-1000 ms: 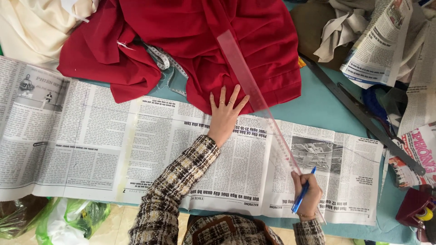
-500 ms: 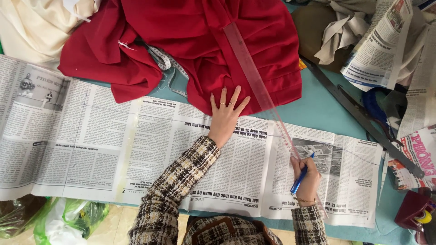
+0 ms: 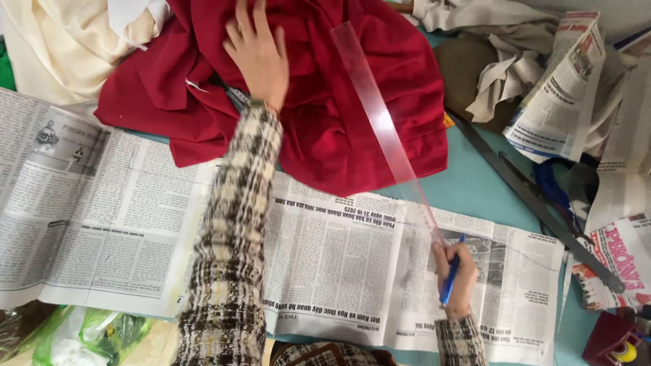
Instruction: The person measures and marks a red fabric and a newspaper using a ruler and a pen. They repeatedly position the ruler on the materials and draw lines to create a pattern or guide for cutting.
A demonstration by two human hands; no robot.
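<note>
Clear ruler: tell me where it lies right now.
In the head view, the clear ruler slants from the red cloth down onto the newspaper, ending by the right hand holding a blue pen.

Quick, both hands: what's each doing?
Left hand: open, flat on the red cloth.
Right hand: closed on a blue pen.
</note>
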